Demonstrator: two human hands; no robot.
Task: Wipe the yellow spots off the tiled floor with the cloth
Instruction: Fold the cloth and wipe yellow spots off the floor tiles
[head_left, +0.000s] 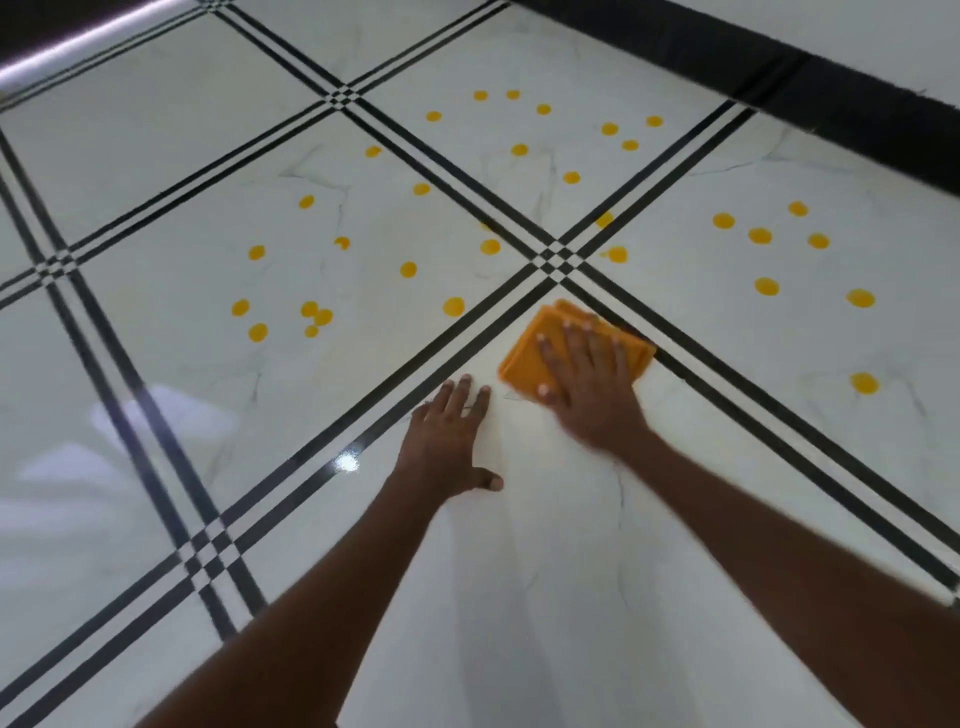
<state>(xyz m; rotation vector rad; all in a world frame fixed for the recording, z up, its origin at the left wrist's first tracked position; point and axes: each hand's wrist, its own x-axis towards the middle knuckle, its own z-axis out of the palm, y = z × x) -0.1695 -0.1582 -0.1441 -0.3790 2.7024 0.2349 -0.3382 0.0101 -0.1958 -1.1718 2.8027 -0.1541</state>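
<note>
We see the cloth (535, 345), orange and folded into a thick pad, flat on the tiled floor (519, 545), at the far corner of the near white tile, just below the crossing of the black stripe bands (557, 258). Its far right edge overlaps one stripe band. The right hand (589, 387) lies palm down on it, fingers straight and spread, pressing it to the floor; nothing is curled round the cloth. The hand looks slightly blurred.

The left hand (451, 441) rests flat on the same tile, just left of the cloth and apart from it, fingers straight, thumb out to the right, holding nothing. Its fingertips reach a stripe band.

The yellow spots (453, 306) lie scattered over three tiles beyond the cloth: a big group on the tile to the left, a group on the far tile around (519, 150), and a group on the right tile around (759, 235). One spot (617, 254) sits just right of the stripe crossing, near the cloth; another (864, 383) sits alone far right. We see none on the near tile under the hands.

The floor is glossy white marble-look, with a bright light glint (347, 462) left of the left forearm. A dark skirting (779, 78) runs along the wall at top right.
</note>
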